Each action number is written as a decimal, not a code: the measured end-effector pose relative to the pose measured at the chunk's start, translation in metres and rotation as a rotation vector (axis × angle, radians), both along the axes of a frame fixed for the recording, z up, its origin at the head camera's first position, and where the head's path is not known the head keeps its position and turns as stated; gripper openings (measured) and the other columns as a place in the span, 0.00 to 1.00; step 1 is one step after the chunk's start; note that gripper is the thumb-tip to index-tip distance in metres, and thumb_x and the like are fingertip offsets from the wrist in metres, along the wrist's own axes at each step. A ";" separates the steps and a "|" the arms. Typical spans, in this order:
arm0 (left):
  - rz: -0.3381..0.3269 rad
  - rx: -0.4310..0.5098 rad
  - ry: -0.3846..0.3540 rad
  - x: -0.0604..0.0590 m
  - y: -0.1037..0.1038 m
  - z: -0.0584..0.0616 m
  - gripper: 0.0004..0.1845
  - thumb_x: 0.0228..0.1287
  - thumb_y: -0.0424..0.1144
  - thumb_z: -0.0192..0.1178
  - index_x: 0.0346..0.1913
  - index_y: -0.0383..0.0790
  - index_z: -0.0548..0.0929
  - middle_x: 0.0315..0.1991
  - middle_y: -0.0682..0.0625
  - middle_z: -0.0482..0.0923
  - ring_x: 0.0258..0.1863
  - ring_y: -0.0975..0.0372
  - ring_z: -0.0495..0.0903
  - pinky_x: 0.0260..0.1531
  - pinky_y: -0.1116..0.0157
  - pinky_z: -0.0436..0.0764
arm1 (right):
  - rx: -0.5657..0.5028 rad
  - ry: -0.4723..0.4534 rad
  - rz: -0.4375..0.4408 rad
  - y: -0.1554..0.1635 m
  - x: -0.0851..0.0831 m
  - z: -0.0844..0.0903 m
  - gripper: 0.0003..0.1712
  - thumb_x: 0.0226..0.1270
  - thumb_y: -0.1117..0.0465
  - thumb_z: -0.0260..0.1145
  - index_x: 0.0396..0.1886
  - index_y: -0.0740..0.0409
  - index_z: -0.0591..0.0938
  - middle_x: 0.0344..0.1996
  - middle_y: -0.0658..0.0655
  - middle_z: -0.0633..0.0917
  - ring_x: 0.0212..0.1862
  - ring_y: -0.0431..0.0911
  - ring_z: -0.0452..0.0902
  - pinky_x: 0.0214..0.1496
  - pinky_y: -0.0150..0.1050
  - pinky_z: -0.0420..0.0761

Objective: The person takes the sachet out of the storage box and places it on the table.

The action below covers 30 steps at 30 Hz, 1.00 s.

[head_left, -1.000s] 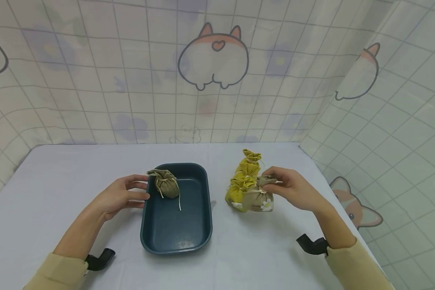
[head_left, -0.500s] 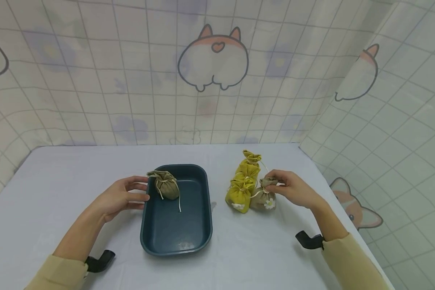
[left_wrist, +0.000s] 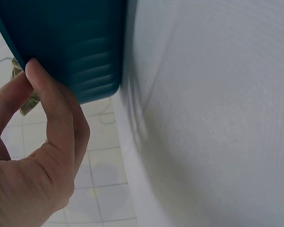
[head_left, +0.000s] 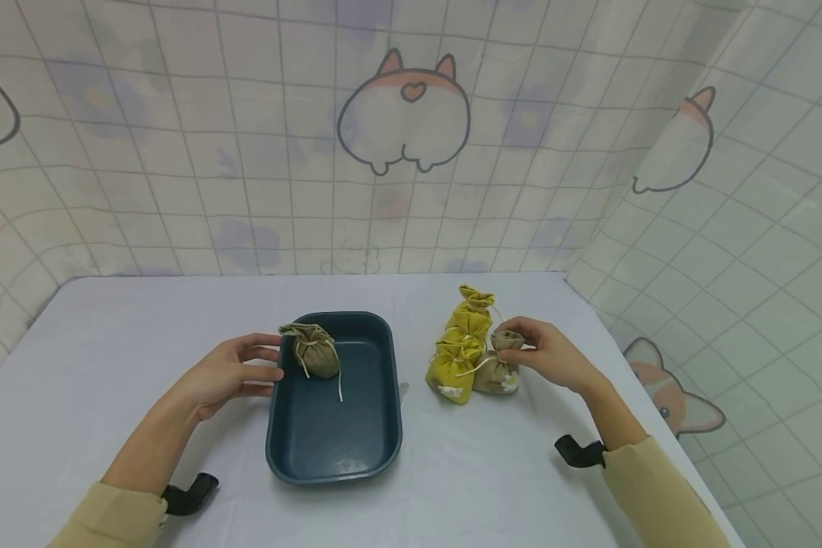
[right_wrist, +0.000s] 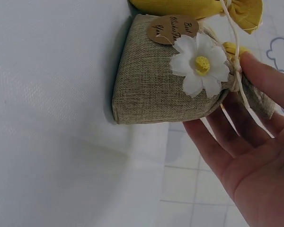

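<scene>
A beige drawstring pouch (right_wrist: 156, 85) with a white cloth daisy and a round tag stands on the white table, its gathered neck pinched by my right hand (head_left: 551, 358). Beside it on the left is a row of yellow drawstring pouches (head_left: 455, 369). My left hand (head_left: 229, 373) has its fingertips against the left rim of a dark teal tray (head_left: 336, 430). In the left wrist view the fingers (left_wrist: 59, 123) lie lightly bent at the tray's outer wall. Inside the tray, a khaki drawstring pouch (head_left: 317, 358) leans on the upper left rim, its cord trailing downward.
A white cloth covers the table (head_left: 151, 304). Behind and to the right hangs a gridded curtain (head_left: 260, 137) with cartoon corgis. Black straps (head_left: 190, 495) sit at both wrists.
My right hand has brought the beige pouch slightly right and down, from in front of the yellow pouches to beside them. The left hand and tray have stayed put.
</scene>
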<state>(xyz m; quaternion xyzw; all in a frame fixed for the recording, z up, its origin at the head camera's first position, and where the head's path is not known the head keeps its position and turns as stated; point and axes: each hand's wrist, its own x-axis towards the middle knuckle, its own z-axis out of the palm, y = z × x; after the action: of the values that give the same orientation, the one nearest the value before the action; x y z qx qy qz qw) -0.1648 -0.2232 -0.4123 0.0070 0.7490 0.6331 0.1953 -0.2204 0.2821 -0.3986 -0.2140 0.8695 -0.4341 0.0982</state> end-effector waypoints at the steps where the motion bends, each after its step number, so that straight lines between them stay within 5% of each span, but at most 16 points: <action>1: -0.001 0.001 -0.001 0.000 0.000 0.000 0.39 0.68 0.30 0.66 0.76 0.27 0.58 0.67 0.27 0.63 0.47 0.54 0.83 0.46 0.57 0.87 | -0.004 0.008 0.002 0.000 0.000 0.000 0.21 0.70 0.60 0.73 0.59 0.60 0.80 0.52 0.57 0.84 0.55 0.52 0.81 0.51 0.41 0.85; 13: 0.002 0.001 -0.003 0.000 0.000 -0.002 0.39 0.69 0.29 0.65 0.77 0.27 0.58 0.67 0.27 0.64 0.48 0.52 0.83 0.46 0.56 0.87 | -0.108 0.176 -0.044 -0.009 0.003 0.011 0.22 0.67 0.62 0.75 0.58 0.61 0.80 0.53 0.59 0.83 0.58 0.53 0.80 0.64 0.51 0.79; 19: 0.007 -0.008 0.000 -0.001 0.000 -0.001 0.39 0.68 0.29 0.66 0.76 0.27 0.59 0.67 0.28 0.64 0.49 0.52 0.83 0.47 0.56 0.87 | -0.223 0.290 -0.060 -0.028 0.007 0.022 0.19 0.66 0.68 0.74 0.56 0.62 0.81 0.53 0.60 0.83 0.58 0.50 0.78 0.65 0.47 0.78; 30: 0.007 0.002 -0.003 0.000 0.000 -0.001 0.39 0.68 0.29 0.66 0.76 0.27 0.59 0.67 0.27 0.64 0.47 0.54 0.83 0.46 0.56 0.87 | -0.319 0.260 0.074 -0.074 0.018 0.033 0.18 0.66 0.72 0.72 0.55 0.63 0.81 0.53 0.63 0.82 0.57 0.60 0.78 0.59 0.51 0.82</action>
<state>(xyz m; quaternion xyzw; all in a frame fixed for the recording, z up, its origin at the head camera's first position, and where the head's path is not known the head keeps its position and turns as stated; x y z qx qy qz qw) -0.1648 -0.2233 -0.4133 0.0035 0.7482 0.6344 0.1944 -0.2023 0.2078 -0.3658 -0.3129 0.7866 -0.5312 -0.0340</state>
